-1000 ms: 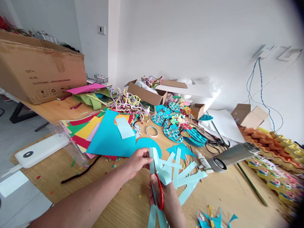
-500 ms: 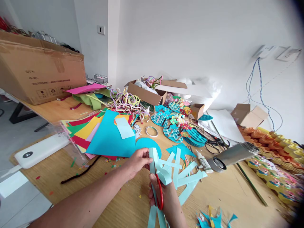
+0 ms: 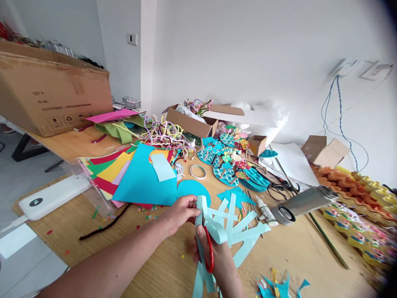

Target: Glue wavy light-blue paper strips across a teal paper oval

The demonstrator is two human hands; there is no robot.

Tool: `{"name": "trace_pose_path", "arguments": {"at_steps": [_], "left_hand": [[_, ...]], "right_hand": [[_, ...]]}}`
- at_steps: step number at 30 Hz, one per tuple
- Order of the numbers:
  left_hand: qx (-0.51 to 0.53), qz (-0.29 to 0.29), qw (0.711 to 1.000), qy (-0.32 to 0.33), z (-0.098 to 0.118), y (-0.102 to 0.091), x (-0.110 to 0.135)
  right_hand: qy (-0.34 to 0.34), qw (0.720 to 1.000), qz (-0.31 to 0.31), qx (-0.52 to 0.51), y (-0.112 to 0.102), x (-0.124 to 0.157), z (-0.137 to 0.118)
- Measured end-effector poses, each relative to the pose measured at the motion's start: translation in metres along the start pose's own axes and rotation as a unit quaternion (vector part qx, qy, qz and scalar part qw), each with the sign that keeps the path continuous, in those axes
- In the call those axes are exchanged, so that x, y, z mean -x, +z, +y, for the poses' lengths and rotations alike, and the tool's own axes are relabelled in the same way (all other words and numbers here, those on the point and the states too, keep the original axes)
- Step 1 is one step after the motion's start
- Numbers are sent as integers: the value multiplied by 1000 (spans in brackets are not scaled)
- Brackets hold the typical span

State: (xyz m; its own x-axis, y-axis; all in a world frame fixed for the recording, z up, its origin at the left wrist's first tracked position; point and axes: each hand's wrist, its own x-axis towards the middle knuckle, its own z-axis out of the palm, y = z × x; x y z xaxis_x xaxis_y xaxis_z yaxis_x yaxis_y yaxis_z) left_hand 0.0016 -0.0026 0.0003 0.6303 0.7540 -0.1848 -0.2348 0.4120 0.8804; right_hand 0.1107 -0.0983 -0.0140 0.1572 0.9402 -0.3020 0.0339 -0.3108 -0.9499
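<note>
Head view: the left hand [image 3: 182, 212] pinches the far end of a long, flat, pale aqua paper strip [image 3: 199, 205] running near to far, just left and far of the right hand [image 3: 219, 255], curled round red-handled scissors [image 3: 211, 253] pointing far along it.

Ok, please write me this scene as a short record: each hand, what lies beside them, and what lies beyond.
Left hand: pinches pale blue paper near its top
Right hand: holds red-handled scissors, blades at the paper
Right of hands: loose pale strips, white bottle, metal flask on its side
Beyond hands: blue paper circle, partly covered
</note>
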Motion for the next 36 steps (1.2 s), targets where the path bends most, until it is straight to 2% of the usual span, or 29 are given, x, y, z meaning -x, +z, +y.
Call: {"name": "trace_pose_path", "arguments": {"at_steps": [9, 16, 24, 36], "left_hand": [[-1, -3, 1000, -7, 1, 1, 1], [-6, -3, 1000, -11, 2, 2, 2], [4, 26, 1000, 7, 4, 2, 2], [16, 29, 999, 14, 4, 1, 2]], "right_hand": [[-49, 999, -3, -4, 1, 0, -2], [-16, 999, 29, -19, 3, 2, -4], [-7, 1000, -4, -2, 0, 0, 0], [-6, 1000, 3, 19, 1, 1, -2]]}}
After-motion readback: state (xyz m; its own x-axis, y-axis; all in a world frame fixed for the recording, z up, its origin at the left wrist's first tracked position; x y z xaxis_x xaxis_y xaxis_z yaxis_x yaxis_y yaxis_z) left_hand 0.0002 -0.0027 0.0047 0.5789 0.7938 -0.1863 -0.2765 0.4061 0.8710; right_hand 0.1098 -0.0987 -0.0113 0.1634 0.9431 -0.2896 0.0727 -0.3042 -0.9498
